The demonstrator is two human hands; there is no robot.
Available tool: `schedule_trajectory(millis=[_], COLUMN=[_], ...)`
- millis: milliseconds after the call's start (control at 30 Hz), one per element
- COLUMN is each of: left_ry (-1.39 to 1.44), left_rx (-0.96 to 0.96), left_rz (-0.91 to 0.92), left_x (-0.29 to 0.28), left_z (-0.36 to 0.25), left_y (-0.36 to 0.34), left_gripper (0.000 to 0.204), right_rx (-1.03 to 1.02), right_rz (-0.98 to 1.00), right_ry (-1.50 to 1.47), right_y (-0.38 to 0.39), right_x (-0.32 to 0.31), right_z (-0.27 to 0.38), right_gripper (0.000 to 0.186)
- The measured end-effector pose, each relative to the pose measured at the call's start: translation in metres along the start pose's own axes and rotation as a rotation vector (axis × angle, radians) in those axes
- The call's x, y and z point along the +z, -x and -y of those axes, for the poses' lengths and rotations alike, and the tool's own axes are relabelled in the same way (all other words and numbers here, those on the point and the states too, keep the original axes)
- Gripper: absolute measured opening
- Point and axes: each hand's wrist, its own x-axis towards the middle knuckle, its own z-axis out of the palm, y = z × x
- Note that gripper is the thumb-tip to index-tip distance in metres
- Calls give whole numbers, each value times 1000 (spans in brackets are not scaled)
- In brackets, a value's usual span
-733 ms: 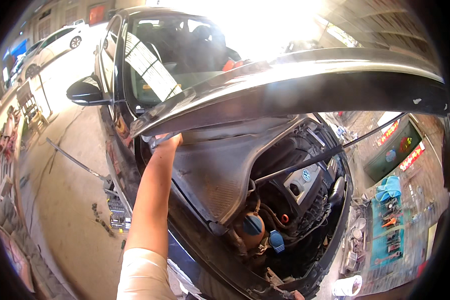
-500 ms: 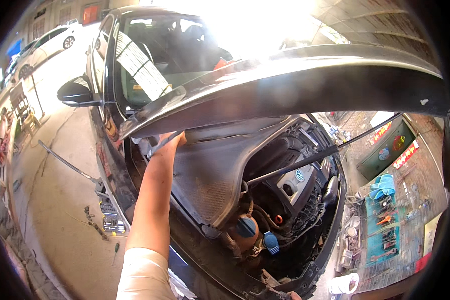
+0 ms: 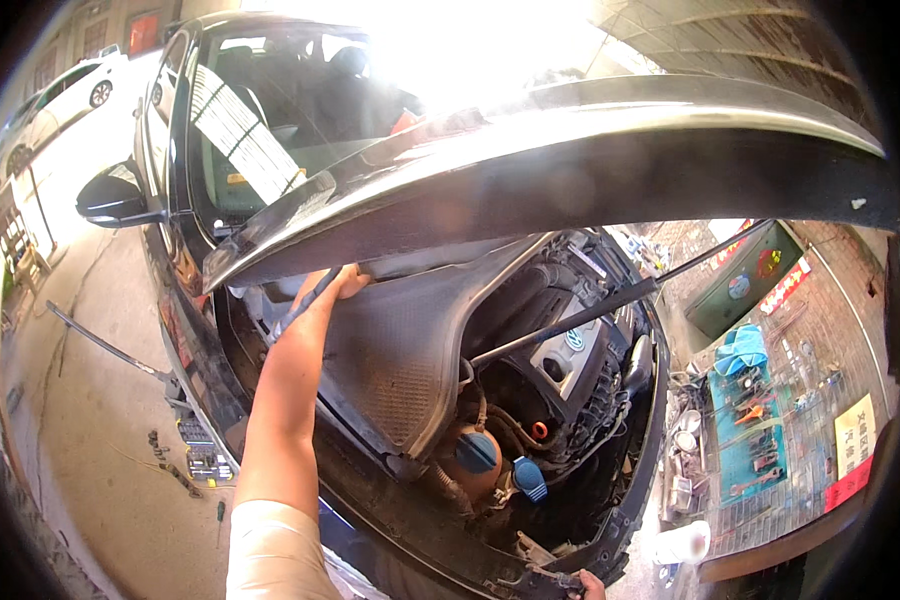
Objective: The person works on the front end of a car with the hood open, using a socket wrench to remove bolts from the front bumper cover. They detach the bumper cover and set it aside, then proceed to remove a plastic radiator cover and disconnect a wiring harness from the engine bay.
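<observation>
Apparently the hood [image 3: 530, 205] is propped by a rod [image 3: 605, 304], so room is given to the left hand [image 3: 347, 286] above the black cover [image 3: 390, 345]; the right hand [image 3: 591, 586] is set at the front frame [image 3: 615, 535]; whether either hand's fingers grip cannot be told.

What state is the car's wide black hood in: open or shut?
Open: the hood stands raised, with a long black rod and grey rectangular engine cover exposed beneath.

Left hand [image 3: 350, 283]: shifted inward under hood [image 3: 570, 190], farther from its mirror-side corner.
Right hand [image 3: 592, 585]: more visible, below hood.
</observation>
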Motion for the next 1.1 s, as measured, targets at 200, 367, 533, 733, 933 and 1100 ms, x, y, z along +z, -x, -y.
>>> schedule_trajectory(millis=[200, 367, 533, 733, 933, 1100], left_ry=[-174, -257, -104, 248, 441, 306], left_rx=[-185, -135, -10, -73, -142, 90], left_rz=[3, -83, -119, -324, -815, -731], left_x=[-34, -34, -25, -24, 3, 29], left_z=[32, 43, 26, 4, -14, -95], left_y=[25, 38, 45, 56, 100, 184], left_gripper=[41, 40, 39, 39, 28, 36], right_rx=[-12, 22, 13, 11, 43, 155], right_rz=[47, -53, 9, 35, 63, 148], right_ry=[-4, -12, 2, -4, 14, -109], right_y=[-5, -1, -8, -12, -7, -25], right_x=[0, -1, -1, -11, -10, -30], right_z=[-1, 0, 0, -3, 5, -2], right_gripper=[21, 22, 25, 25, 25, 26])
